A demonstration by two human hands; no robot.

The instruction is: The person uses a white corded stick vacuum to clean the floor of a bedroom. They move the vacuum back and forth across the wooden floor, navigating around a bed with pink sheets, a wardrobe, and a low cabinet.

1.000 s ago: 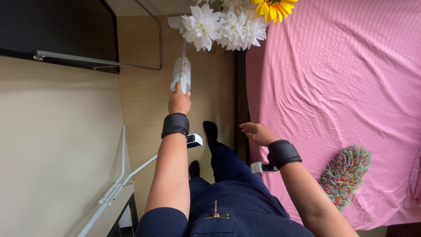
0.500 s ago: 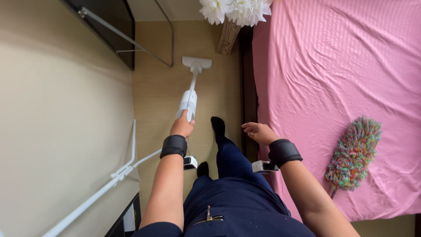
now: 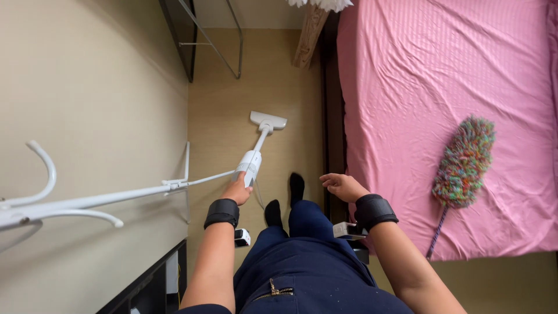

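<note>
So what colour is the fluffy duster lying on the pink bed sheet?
Multicoloured: the fluffy duster mixes green, pink, orange and purple strands, on the pink bed sheet; head view.

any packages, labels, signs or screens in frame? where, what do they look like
No packages, signs or lit screens.
Faint round grey marking: on white stick vacuum body held by left hand; too small to make out.
Dark flat panel: top, against beige wall; possibly a screen, edge-on.

Bright, even, sharp; wide-angle distortion
</note>
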